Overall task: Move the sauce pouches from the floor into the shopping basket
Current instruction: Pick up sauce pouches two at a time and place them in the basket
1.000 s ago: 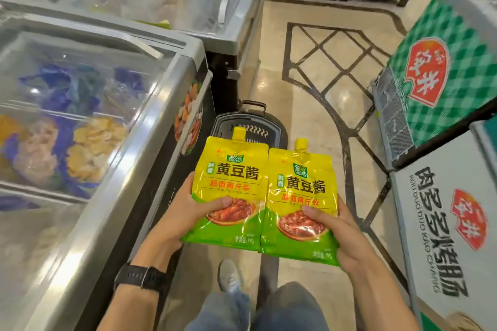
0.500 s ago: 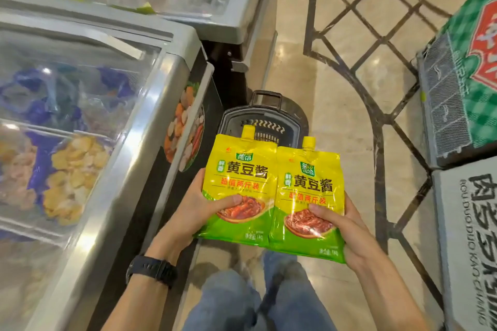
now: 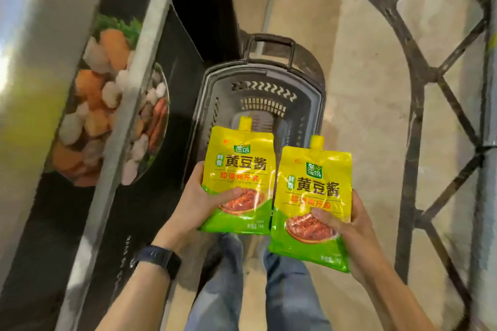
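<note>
Two yellow-and-green sauce pouches with spout caps are held upright in the air above the near end of a dark grey shopping basket [image 3: 312, 105] that stands on the floor. My left hand [image 3: 199, 201] grips the left pouch [image 3: 242, 166] at its lower left, thumb across the front. My right hand [image 3: 347, 228] grips the right pouch [image 3: 314, 196] at its lower right edge, thumb on the front. The right pouch hangs a little lower than the left one. The basket's handle [image 3: 269, 43] lies at its far end, and its visible inside holds nothing.
A chest freezer [image 3: 80, 88] with a food picture on its black side runs along the left, close to the basket. Tiled floor [image 3: 363, 88] with dark inlaid lines spreads to the right. A metal post [image 3: 486, 129] rises at the right edge. My jeans-clad legs [image 3: 255, 290] are below.
The view has tilted down and closer over the basket. Both pouches have moved forward above its near end, and the right pouch now sits lower and apart from the left.
</note>
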The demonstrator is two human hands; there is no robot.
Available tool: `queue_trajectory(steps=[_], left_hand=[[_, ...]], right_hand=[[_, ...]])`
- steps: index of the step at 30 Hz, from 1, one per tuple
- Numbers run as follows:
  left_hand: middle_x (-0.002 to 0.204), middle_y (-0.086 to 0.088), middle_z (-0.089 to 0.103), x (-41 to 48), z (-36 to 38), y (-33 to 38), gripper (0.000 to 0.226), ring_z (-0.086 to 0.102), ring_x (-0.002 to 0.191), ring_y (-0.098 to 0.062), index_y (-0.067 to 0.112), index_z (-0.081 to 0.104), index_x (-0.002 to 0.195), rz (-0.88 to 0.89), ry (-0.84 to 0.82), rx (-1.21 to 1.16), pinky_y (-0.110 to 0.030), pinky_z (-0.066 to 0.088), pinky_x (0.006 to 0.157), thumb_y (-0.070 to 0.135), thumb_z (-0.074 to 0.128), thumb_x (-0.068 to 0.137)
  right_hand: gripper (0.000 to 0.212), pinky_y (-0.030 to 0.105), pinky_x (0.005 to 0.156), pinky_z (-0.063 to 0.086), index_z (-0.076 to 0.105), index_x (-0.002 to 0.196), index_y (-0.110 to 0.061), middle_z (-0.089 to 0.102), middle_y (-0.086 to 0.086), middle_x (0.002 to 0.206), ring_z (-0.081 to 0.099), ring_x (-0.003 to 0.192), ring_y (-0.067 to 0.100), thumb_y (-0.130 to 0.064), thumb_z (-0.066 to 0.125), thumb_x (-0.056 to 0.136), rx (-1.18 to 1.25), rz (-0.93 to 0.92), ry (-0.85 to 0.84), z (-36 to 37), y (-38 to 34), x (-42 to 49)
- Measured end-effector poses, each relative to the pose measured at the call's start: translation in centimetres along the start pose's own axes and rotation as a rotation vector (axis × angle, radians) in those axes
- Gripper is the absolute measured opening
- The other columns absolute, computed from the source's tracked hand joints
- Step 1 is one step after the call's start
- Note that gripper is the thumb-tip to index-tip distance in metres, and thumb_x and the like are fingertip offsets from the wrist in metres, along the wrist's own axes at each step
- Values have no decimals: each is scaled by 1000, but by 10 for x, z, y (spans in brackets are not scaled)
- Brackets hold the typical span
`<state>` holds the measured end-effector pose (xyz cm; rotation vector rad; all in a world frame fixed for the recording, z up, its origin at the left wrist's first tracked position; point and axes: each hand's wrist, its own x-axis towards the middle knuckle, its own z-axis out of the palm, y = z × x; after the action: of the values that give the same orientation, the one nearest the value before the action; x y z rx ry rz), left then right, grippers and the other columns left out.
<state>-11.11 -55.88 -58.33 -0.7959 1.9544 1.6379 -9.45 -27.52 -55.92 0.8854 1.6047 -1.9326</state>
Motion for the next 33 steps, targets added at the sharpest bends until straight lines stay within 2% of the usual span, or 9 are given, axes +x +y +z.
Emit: queue_trajectory(steps=[9,12,16,19,21,23,26,28,33], left_hand=[[129,-11,65,151,32,-73,82,62,109,-16,10,37,134,-104,42,108,-25,47,97,6,89,71],[116,-6,60,195,45,-99,70,56,102,-15,0,40,129,-54,39,184,-2,43,74,-8,82,74],[99,-4,64,256,44,-164,59,61,85,-14,12,49,115,-34,56,327,-8,45,69,-2,86,71],[83,0,68,298,42,-203,14,65,76,-14,21,57,94,80,91,569,-37,53,78,7,59,97],[83,-4,74,330,41,-235,39,70,77,-14,13,72,86,77,35,408,-35,56,83,30,42,105],[120,-18,71,345,43,-256,47,69,104,-25,11,74,113,54,-36,274,-43,51,104,45,45,102],[115,-7,71,351,39,-275,26,68,101,-20,22,65,123,-28,-37,553,-41,54,99,15,60,98],[127,-14,64,340,44,-269,59,63,112,-30,16,44,142,-158,-30,548,-45,51,99,-4,61,90],[137,-4,57,330,36,-307,85,60,119,-24,26,33,152,-25,22,445,-46,52,101,7,71,78]], right_hand=[[57,32,65,59,58,117,-22,77,-1,98,75,84,22,-4,81,67,-98,17,108,28,59,88],[58,43,75,60,59,113,-29,77,-3,99,75,87,22,-7,84,66,-110,15,138,40,71,108],[58,43,80,58,59,113,-27,77,-2,99,74,89,21,1,83,68,-73,10,146,62,94,146],[60,24,70,58,57,114,-29,77,-5,98,74,87,13,5,81,70,-70,-17,107,85,114,184],[60,16,68,56,56,118,-25,76,-7,100,74,88,9,7,79,73,-72,-36,75,98,131,214],[61,17,74,57,56,121,-25,75,-7,105,72,93,7,4,80,73,-104,-50,52,107,147,245],[64,27,85,58,55,125,-22,74,-5,109,71,99,9,1,82,72,-151,-46,24,111,174,290],[65,28,88,55,56,124,-24,74,-6,108,70,99,7,0,83,70,-203,-33,15,110,189,315],[64,23,80,56,57,119,-26,74,-10,97,70,88,-1,3,83,69,-272,58,22,96,224,348]])
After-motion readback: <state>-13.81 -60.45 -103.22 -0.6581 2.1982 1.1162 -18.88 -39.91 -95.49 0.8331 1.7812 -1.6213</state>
